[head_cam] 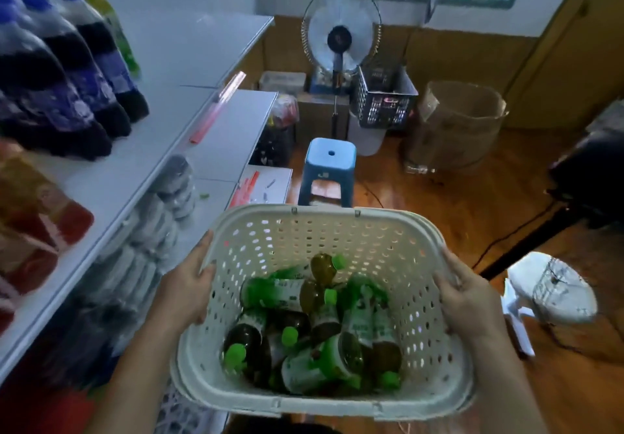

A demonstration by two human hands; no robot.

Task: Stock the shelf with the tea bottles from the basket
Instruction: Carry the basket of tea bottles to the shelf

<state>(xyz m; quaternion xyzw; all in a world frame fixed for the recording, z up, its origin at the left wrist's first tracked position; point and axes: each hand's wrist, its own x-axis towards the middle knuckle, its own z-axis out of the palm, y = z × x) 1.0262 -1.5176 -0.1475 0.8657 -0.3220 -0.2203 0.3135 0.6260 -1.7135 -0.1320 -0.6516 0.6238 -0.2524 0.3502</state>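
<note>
A cream perforated plastic basket [324,231] is held in front of me above the floor. Several tea bottles [314,325] with green caps and green-white labels lie jumbled in its bottom. My left hand [189,285] grips the basket's left rim. On the opposite rim sits my right hand [469,298], also gripping. The white shelf [135,170] runs along the left, with a bare stretch of board beside the basket. One green-capped bottle [108,25] stands at the far end of a row of dark soda bottles [67,72].
Red-labelled bottles [30,217] stand at the shelf's near left; clear bottles [169,204] fill the tier below. A blue stool [329,170] is straight ahead on the wooden floor, with a fan [341,38], a dark crate [385,99] and a cardboard box [456,123] behind it.
</note>
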